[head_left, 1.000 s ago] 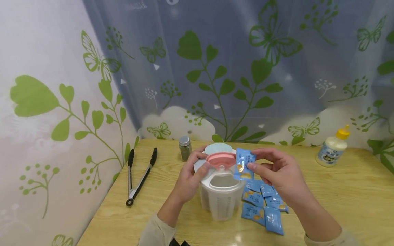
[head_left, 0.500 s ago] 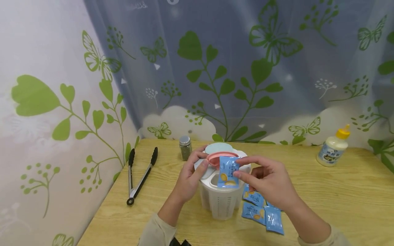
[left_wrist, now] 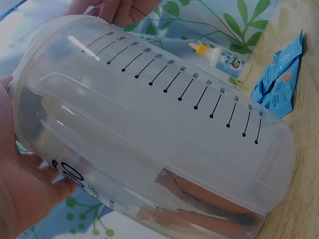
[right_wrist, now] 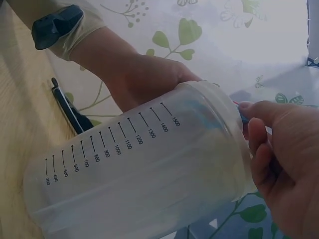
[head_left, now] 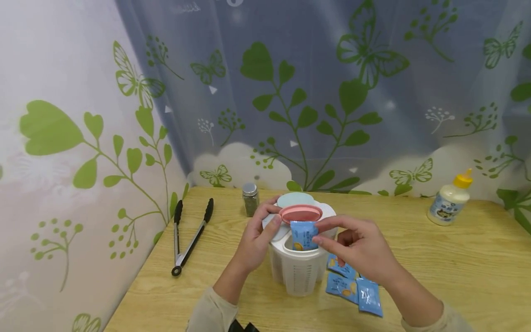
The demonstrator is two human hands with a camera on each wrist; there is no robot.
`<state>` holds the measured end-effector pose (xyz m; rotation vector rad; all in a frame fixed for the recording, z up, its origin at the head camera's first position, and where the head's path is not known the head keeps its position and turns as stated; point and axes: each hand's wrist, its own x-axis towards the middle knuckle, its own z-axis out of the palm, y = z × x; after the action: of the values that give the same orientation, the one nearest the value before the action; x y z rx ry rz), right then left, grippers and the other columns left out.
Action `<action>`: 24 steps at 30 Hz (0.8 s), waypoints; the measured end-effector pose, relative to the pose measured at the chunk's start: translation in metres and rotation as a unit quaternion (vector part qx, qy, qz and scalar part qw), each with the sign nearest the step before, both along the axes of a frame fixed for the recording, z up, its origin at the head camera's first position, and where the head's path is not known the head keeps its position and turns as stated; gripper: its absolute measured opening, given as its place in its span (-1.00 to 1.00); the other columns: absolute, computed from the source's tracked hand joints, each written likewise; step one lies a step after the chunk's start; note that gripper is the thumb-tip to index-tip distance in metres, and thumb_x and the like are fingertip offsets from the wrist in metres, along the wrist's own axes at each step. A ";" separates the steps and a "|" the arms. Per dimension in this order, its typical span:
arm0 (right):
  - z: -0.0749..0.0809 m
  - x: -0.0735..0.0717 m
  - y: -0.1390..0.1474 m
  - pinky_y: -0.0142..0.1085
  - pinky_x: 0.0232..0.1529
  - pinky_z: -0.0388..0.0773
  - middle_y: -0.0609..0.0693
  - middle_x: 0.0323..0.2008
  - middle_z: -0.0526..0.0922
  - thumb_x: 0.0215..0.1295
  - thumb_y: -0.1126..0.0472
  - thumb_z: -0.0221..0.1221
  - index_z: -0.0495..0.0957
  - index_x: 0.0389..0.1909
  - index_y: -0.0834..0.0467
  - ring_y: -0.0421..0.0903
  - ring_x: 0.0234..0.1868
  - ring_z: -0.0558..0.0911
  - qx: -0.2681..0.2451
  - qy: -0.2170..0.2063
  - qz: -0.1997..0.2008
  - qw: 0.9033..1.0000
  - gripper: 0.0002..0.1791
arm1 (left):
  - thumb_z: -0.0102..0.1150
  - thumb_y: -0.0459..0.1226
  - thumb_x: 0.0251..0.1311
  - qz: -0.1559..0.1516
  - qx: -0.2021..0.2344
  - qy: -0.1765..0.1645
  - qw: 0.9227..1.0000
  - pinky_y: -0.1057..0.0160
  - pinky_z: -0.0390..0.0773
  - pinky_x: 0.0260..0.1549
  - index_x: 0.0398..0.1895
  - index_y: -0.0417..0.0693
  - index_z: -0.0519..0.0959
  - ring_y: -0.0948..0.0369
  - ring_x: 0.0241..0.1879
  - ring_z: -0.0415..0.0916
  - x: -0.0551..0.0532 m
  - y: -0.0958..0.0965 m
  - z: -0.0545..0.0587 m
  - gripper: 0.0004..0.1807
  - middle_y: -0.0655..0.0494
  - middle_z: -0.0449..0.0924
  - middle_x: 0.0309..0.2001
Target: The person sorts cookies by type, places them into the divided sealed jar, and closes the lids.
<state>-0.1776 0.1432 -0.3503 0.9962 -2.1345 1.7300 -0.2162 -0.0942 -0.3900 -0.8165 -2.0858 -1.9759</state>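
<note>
A clear plastic storage container (head_left: pixel 299 275) with measuring marks and a white multi-part top stands on the table. Its pink flap (head_left: pixel 302 215) is raised, baring the front opening. My left hand (head_left: pixel 254 242) holds the container's upper left side, thumb on the top. Between the thumb and forefinger of my right hand (head_left: pixel 358 244) is a small blue snack packet (head_left: pixel 303 236), upright, its lower end in the opening. More blue packets (head_left: pixel 342 285) lie right of the container, partly hidden by my right hand. Through the wall, brownish packet-like shapes (left_wrist: pixel 204 201) show low in the left wrist view.
Tongs (head_left: pixel 182 251) lie spread at the left. A small glass jar of dried herbs (head_left: pixel 250 201) stands behind the container. Far right is a squeeze bottle (head_left: pixel 448 203) with a yellow cap. A printed curtain (head_left: pixel 315 92) closes off the back.
My right hand has carried the blue packet leftward over the front opening, then down, so its lower end has gone in. The left hand has stayed on the container.
</note>
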 end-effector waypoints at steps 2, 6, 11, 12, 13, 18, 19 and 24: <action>-0.001 0.000 0.001 -0.33 -0.79 0.40 -0.09 -0.43 0.74 0.21 0.47 0.29 0.66 -0.11 0.19 -0.17 -0.81 0.41 0.008 -0.024 -0.005 1.000 -0.75 | -0.11 -0.28 0.50 0.000 0.002 -0.003 1.000 -0.11 0.16 0.44 -0.01 -0.27 0.42 -0.06 0.50 0.13 0.000 0.000 0.000 -0.78 -0.14 0.23 0.46; 0.000 -0.001 0.005 -0.28 -0.76 0.46 -0.20 -0.39 0.75 0.26 0.39 0.29 0.68 -0.13 0.16 -0.11 -0.79 0.45 0.020 -0.060 -0.021 0.998 -0.81 | -0.14 -0.27 0.52 -0.002 0.001 -0.007 1.000 0.10 0.24 0.42 0.00 -0.26 0.41 -0.05 0.50 0.13 0.001 -0.001 0.001 -0.77 -0.12 0.23 0.47; 0.000 -0.002 0.010 -0.25 -0.71 0.50 -0.19 -0.34 0.77 0.30 0.37 0.26 0.69 -0.12 0.20 -0.10 -0.75 0.48 0.017 -0.090 -0.015 0.996 -0.84 | -0.14 -0.27 0.52 -0.008 0.003 -0.006 1.000 0.36 0.28 0.36 0.01 -0.29 0.41 -0.06 0.50 0.13 0.000 -0.001 0.000 -0.76 -0.15 0.22 0.46; 0.000 -0.002 0.011 -0.24 -0.69 0.53 -0.19 -0.30 0.78 0.31 0.35 0.26 0.69 -0.12 0.20 -0.11 -0.74 0.49 0.018 -0.099 -0.016 0.995 -0.84 | -0.14 -0.28 0.52 -0.008 0.004 -0.006 1.000 0.37 0.28 0.35 0.01 -0.29 0.41 -0.06 0.50 0.13 0.000 -0.001 0.000 -0.76 -0.15 0.22 0.46; -0.001 -0.002 0.013 -0.23 -0.67 0.54 -0.18 -0.32 0.77 0.31 0.34 0.26 0.68 -0.11 0.20 -0.11 -0.73 0.50 0.019 -0.109 -0.017 0.994 -0.84 | -0.14 -0.28 0.51 -0.008 0.004 -0.006 1.000 0.38 0.28 0.35 0.01 -0.29 0.41 -0.07 0.50 0.13 0.000 -0.001 0.000 -0.76 -0.16 0.22 0.46; -0.003 -0.002 0.026 -0.21 -0.63 0.55 -0.17 -0.34 0.75 0.31 0.33 0.27 0.65 -0.06 0.24 -0.14 -0.70 0.48 0.012 -0.136 -0.032 0.990 -0.80 | -0.12 -0.26 0.51 -0.010 0.006 -0.008 1.000 0.37 0.30 0.34 0.01 -0.29 0.41 -0.07 0.50 0.12 0.000 0.000 -0.001 -0.76 -0.16 0.21 0.47; -0.004 -0.002 0.030 -0.22 -0.63 0.53 -0.16 -0.32 0.76 0.31 0.35 0.26 0.64 -0.05 0.25 -0.14 -0.69 0.47 0.005 -0.137 -0.032 0.990 -0.79 | -0.12 -0.26 0.51 -0.011 0.006 -0.007 1.000 0.37 0.30 0.34 0.01 -0.29 0.41 -0.07 0.50 0.12 0.000 0.000 -0.001 -0.75 -0.16 0.21 0.47; -0.012 -0.005 0.049 -0.24 -0.64 0.44 -0.17 -0.10 0.75 0.32 0.45 0.19 0.60 0.00 0.29 -0.16 -0.67 0.45 -0.031 -0.133 -0.030 0.990 -0.75 | -0.12 -0.27 0.51 -0.009 0.006 -0.008 1.000 0.35 0.30 0.35 0.01 -0.29 0.41 -0.07 0.50 0.13 0.000 0.000 0.000 -0.76 -0.15 0.21 0.47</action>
<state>-0.1830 0.1922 -0.3622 0.7114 -2.2210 1.9824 -0.2165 -0.0942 -0.3903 -0.8224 -2.0793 -2.0093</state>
